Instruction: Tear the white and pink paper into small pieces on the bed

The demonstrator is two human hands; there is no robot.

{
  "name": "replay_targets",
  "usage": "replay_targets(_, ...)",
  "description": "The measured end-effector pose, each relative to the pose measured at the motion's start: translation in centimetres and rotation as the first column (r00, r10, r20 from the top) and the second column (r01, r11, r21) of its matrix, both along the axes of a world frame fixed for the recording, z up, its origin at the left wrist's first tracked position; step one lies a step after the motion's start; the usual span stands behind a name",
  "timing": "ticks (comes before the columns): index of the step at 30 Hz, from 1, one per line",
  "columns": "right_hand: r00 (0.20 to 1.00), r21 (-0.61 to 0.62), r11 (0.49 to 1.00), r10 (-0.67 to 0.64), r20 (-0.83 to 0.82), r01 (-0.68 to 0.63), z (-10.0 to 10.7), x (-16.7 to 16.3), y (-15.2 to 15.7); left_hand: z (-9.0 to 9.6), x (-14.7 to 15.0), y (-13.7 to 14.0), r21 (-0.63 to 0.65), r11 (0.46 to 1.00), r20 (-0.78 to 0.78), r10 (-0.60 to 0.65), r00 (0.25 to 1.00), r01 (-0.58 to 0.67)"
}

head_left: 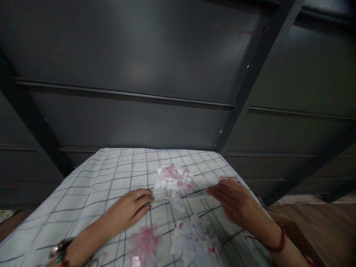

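Note:
My left hand (137, 205) is over the checked cloth, left of a pile of small paper pieces (174, 176), its fingers together and curled down. On the other side of that pile my right hand (236, 202) has thumb and fingers pinched. A faint see-through strip (196, 195) appears to stretch between the fingertips of both hands, across the pile's near edge; what kind it is I cannot make out. Closer to me lies a second heap of white paper pieces (196, 241) with some red bits. Beside it is a blurred pink, filmy bunch (144, 243).
A white cloth with dark check lines (111, 185) covers the table. Dark metal panels (133, 122) rise right behind it. A flat red-edged item (229, 178) lies partly behind my right hand. Down at the right is a brown box edge (289, 226) near the floor.

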State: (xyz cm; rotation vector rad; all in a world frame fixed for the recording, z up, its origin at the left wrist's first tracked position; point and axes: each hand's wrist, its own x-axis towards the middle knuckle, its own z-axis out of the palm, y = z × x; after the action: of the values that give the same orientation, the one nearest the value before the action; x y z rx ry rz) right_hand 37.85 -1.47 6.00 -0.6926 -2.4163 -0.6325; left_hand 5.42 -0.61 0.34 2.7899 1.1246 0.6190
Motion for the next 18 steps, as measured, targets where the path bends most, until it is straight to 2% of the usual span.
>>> replay_targets(5,0.999,-0.072,0.997,0.034,-0.016,-0.035,-0.2,0.3,-0.2,-0.1,-0.1,0.1,0.004,1.000,0.009,-0.002,1.000,0.002)
replay_targets(11,1.000,-0.015,1.000,0.023,-0.014,-0.023,-0.4,0.3,0.0,-0.4,-0.2,0.3,-0.006,1.000,0.003,0.003,1.000,-0.003)
replay_targets(18,0.999,-0.066,0.997,0.042,0.024,-0.041,0.0,1.2,-0.3,-0.5,-0.2,0.3,-0.007,1.000,-0.027,-0.010,1.000,0.010)
